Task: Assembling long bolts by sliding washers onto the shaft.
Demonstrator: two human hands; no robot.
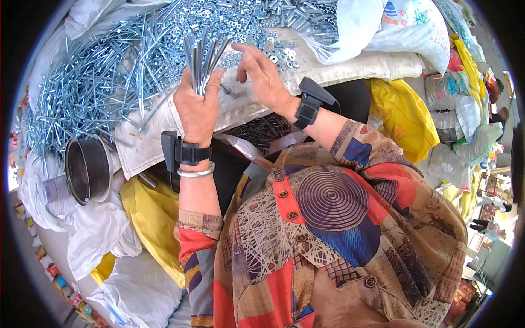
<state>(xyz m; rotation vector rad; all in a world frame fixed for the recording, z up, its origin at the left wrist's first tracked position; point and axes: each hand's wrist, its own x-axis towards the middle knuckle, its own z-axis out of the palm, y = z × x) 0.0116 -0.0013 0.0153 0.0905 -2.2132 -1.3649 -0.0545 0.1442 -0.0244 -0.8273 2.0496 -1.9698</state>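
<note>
My left hand (197, 109) is closed around an upright bundle of long, thin metal bolts (203, 57), whose upper ends fan out above the thumb and fingers. Just to its right, my right hand (264, 82) is bent toward the bundle with its index finger stretched out and nothing visible in it. Beneath both hands lies a pale cloth (306, 79) with a single bolt (228, 91) on it. Beyond them spread loose nuts and washers (219, 24). A large heap of long bolts (87, 82) fills the left side.
Metal sleeves (317, 22) lie at the far right beside a white printed sack (404, 33). A dark round pot (87, 169) stands at the left. Yellow sacks (402, 117) flank me, and dark metal pieces (260, 133) sit below the cloth's near edge.
</note>
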